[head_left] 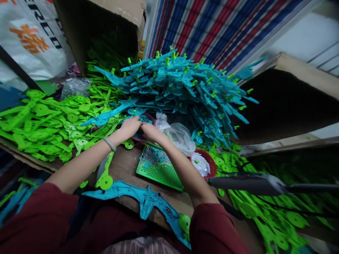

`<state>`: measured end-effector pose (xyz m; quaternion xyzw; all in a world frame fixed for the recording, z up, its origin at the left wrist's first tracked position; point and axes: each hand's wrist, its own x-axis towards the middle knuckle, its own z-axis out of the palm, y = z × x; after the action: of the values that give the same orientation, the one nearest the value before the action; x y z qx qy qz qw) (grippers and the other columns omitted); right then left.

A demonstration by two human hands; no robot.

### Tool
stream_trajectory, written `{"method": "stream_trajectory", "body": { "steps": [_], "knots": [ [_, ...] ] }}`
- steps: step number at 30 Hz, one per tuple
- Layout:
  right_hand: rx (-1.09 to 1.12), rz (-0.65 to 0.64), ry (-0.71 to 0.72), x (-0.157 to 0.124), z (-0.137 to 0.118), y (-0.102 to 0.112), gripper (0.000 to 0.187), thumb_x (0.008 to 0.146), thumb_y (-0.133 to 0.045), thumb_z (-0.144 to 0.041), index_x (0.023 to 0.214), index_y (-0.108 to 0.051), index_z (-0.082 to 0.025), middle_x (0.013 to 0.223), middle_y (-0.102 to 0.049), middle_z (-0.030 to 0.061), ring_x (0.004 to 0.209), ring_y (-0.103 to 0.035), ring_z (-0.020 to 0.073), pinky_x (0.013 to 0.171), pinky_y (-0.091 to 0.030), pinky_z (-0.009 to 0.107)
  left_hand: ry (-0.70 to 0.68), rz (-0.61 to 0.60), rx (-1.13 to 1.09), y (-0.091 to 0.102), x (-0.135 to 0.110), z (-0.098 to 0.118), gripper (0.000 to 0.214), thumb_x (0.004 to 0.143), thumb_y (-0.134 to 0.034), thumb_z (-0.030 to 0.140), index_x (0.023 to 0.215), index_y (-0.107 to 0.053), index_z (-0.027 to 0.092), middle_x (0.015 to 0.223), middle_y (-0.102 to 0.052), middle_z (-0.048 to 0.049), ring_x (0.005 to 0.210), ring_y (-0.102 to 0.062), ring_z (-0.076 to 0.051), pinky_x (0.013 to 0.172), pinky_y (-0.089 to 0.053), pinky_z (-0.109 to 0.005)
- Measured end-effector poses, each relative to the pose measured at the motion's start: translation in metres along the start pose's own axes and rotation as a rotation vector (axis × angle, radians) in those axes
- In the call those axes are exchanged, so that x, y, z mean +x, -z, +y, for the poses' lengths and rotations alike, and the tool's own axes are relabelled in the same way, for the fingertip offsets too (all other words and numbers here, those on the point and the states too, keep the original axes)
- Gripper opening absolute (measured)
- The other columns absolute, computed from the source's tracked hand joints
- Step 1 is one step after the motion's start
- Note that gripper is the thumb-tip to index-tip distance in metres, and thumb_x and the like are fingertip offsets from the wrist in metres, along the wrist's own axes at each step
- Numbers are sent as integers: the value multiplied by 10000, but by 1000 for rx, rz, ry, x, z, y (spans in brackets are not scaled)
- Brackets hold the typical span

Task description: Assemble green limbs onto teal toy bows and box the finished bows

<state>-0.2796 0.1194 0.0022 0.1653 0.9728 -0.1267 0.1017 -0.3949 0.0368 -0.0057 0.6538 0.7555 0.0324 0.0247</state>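
Observation:
My left hand [130,127] and my right hand [149,132] meet over a small dark red bowl [148,118] of blue pieces at the foot of a tall heap of teal plastic toy parts [182,84]. Both hands have their fingers curled down into the bowl; what they grip is hidden. A white bangle sits on my left wrist. Below my right forearm lies a green perforated tray [161,171] with small teal bits. A long teal bow-shaped part [144,201] rests at the near table edge.
Bright green plastic parts [45,123] cover the left of the table and spill at the right [265,211]. A red bowl of white pieces [205,164], a clear plastic bag [178,135], open cardboard boxes [288,98] and a grey tool [249,183] surround the work spot.

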Motion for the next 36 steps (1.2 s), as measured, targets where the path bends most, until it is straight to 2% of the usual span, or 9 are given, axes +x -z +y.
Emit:
{"method": "stream_trajectory", "body": {
  "steps": [4, 6, 8, 11, 14, 18, 23, 32, 36],
  "knots": [
    [-41, 29, 2, -8, 4, 8, 241, 941, -588, -327, 1099, -625, -149, 1136, -642, 74, 991, -630, 182, 874, -544, 389, -51, 1, 21, 0, 3, -1, 247, 959, -442, 135, 1040, -675, 133, 1126, -608, -147, 1028, -611, -254, 783, -464, -314],
    [-37, 46, -4, -16, 9, 21, 142, 924, -561, -214, 1011, -640, -133, 1081, -647, 77, 933, -609, 164, 838, -507, 331, -77, 3, 34, 1, 3, -4, 239, 960, -443, 132, 1047, -665, 148, 1129, -608, -137, 1021, -612, -244, 777, -462, -308],
    [-16, 53, -8, -26, 15, 36, 138, 872, -521, -111, 936, -643, -129, 998, -654, 72, 870, -578, 150, 780, -448, 280, -99, 4, 50, 1, 3, -6, 234, 957, -443, 124, 1050, -655, 155, 1120, -609, -132, 1015, -612, -237, 776, -461, -304],
    [31, 16, -6, -46, 25, 54, 127, 812, -521, -86, 848, -627, -147, 826, -636, 32, 757, -526, 128, 677, -370, 250, -129, 8, 77, 1, 3, -6, 236, 952, -438, 109, 1063, -643, 143, 1124, -605, -149, 1031, -606, -253, 765, -469, -314],
    [67, -37, -6, -67, 31, 62, 89, 782, -543, -86, 767, -598, -154, 713, -576, 3, 659, -460, 107, 611, -309, 249, -137, 12, 112, 1, 2, -2, 253, 938, -430, 83, 1076, -639, 124, 1129, -600, -174, 1035, -608, -274, 753, -484, -331],
    [96, -106, -11, -92, 38, 58, 95, 748, -548, -72, 714, -568, -159, 643, -509, -18, 587, -394, 92, 574, -263, 260, -136, 6, 163, 4, 3, 3, 258, 916, -438, 67, 1034, -662, 113, 1059, -616, -185, 1045, -611, -303, 751, -507, -355],
    [153, -159, -13, -111, 47, 51, 87, 743, -552, -77, 727, -569, -160, 673, -544, -15, 594, -425, 85, 572, -266, 260, -131, -6, 203, 7, 4, 1, 283, 893, -433, 53, 1016, -680, 114, 1017, -632, -183, 1031, -622, -308, 756, -518, -364],
    [287, -209, 22, -102, 35, 40, 128, 708, -560, -26, 701, -609, -145, 609, -554, -36, 545, -452, 64, 546, -306, 229, -135, -35, 238, 6, 4, -1, 258, 882, -442, 87, 981, -679, 117, 1023, -630, -178, 1010, -628, -312, 765, -523, -376],
    [395, -234, 43, -96, 39, 36, 170, 778, -539, -66, 858, -671, -137, 667, -654, -19, 532, -558, 62, 570, -418, 199, -112, -32, 200, 7, 3, -3, 280, 887, -431, 79, 1025, -670, 127, 1017, -622, -182, 997, -637, -313, 765, -522, -382]
  ]
}}
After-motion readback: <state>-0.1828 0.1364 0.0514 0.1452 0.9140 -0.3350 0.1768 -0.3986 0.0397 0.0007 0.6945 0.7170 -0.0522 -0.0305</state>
